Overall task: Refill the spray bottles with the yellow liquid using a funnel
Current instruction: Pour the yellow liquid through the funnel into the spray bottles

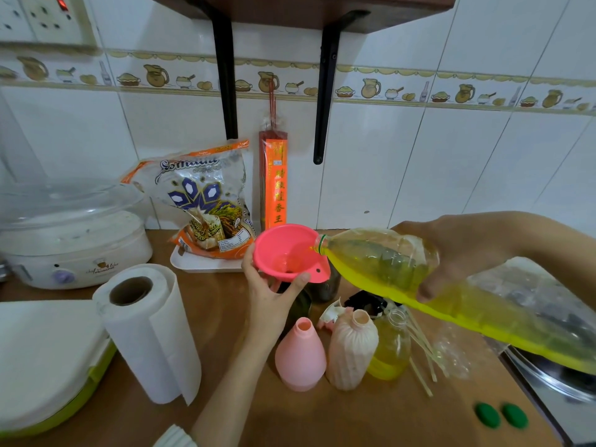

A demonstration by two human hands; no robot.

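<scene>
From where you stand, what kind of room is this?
Most likely a home kitchen: a tiled wall with a food-themed border, a bag of rice on the wooden counter, and a steamer-like appliance.

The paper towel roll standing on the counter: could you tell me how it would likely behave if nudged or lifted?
The paper towel roll probably weighs little for its bulk, given its hollow cardboard core. It stands on end and is tall, so a sideways push may tip it, and then it could roll. Its loose outer sheet hangs free and would likely flap or unwind.
</scene>
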